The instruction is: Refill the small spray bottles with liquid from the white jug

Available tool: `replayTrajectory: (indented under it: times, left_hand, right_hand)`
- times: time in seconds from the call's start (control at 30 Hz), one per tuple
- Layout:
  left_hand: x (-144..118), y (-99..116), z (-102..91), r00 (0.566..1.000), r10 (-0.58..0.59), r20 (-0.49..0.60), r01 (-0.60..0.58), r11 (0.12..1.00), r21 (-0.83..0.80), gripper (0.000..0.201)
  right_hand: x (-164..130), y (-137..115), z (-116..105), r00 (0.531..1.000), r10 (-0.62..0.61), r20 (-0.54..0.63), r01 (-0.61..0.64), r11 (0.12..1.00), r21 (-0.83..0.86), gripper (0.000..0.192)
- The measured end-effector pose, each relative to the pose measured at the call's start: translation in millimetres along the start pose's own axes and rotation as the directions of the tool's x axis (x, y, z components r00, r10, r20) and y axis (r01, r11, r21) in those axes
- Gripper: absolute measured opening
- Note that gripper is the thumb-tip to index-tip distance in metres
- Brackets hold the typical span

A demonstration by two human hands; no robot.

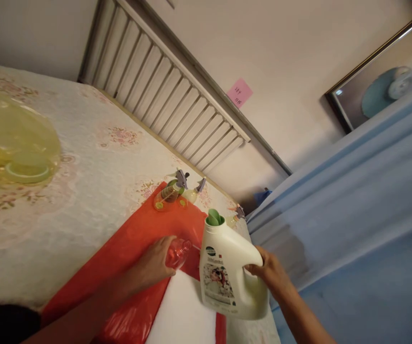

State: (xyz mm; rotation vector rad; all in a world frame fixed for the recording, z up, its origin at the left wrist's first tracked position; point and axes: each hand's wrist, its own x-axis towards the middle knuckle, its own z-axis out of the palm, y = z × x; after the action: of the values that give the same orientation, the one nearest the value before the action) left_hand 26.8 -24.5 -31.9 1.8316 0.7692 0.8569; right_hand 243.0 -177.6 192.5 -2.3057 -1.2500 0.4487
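Note:
In my left hand (157, 258) is a small clear plastic bottle (178, 253), its open neck tilted toward the right. My right hand (268, 270) grips the handle of a large cream detergent jug (220, 267). The jug has a green pouring spout (214, 218) with no cap on it, and a picture label on its front. The bottle and the jug are close together, with a small gap between the bottle's neck and the jug's side. Both are over a red plastic sheet (134, 239) and a white pad (180, 306).
Several spray bottles stand at the far side, one an amber bottle (170, 191). A yellow transparent basin (19, 138) is at the left on the floral tablecloth (94, 191). Behind stands a white radiator (170, 86); a blue curtain (352, 229) hangs at right.

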Motion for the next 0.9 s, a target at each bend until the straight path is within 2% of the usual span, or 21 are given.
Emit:
replayTrajectory:
  times: [0.2, 0.33, 0.5, 0.7, 0.9]
  left_hand:
    - [0.1, -5.0, 3.8, 0.998, 0.040, -0.041, -0.037, 0.997, 0.073, 0.070]
    - [-1.4, 3.8, -0.7, 0.998, 0.051, -0.045, -0.048, 0.997, 0.060, 0.070]
    - [-9.1, 15.9, -0.4, 0.993, 0.118, -0.028, -0.119, 0.993, -0.015, 0.065]
    - [-22.2, 28.0, 0.6, 0.988, 0.130, 0.079, -0.125, 0.990, -0.073, 0.073]
    - [-29.1, 40.4, -3.5, 0.977, 0.095, 0.190, -0.082, 0.994, -0.077, 0.070]
  right_hand:
    - [20.0, -0.7, 7.6, 0.989, -0.003, -0.148, 0.034, 0.978, 0.207, 0.020]
    - [40.9, -0.5, 20.4, 0.976, -0.017, -0.217, 0.081, 0.954, 0.289, 0.030]
    - [71.0, -4.7, 46.1, 0.955, -0.049, -0.292, 0.162, 0.913, 0.375, 0.033]
    - [101.3, -19.5, 92.7, 0.952, -0.095, -0.290, 0.243, 0.813, 0.529, 0.038]
    - [108.2, -45.3, 143.2, 0.971, -0.136, -0.195, 0.233, 0.711, 0.664, 0.043]
